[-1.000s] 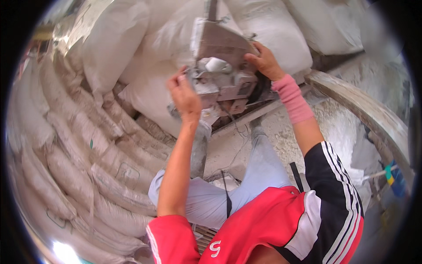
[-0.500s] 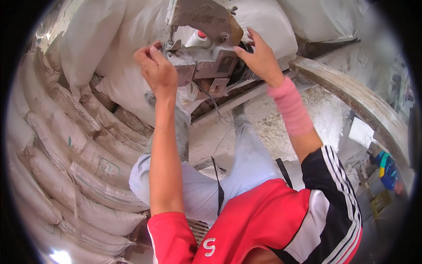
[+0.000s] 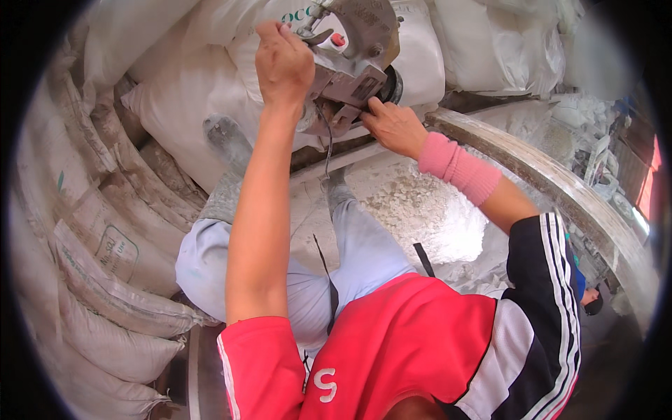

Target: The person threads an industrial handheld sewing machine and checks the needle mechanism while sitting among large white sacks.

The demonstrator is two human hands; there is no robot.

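Note:
A grey, dusty bag sewing machine (image 3: 348,87) stands upper middle, against white sacks. A thread cone with a red top (image 3: 338,40) shows through its frame. My left hand (image 3: 285,66) is closed at the machine's upper left side, next to a metal lever; what its fingers hold is hidden. With its fingers curled, my right hand (image 3: 394,126) grips the machine's lower right edge, just under a round black wheel (image 3: 392,85). A dark cable (image 3: 329,143) hangs down from the machine's underside between my arms.
Filled, dusty sacks (image 3: 119,252) are stacked along the left. More white sacks (image 3: 483,49) stand behind the machine. A curved wooden beam (image 3: 539,154) runs down the right side. White lumpy powder (image 3: 420,210) covers the floor beyond my legs. Another person (image 3: 588,294) is at far right.
My right hand has moved from open beside the machine's upper right to its lower edge, fingers now curled on it. My left hand has risen and closed further. The view has shifted.

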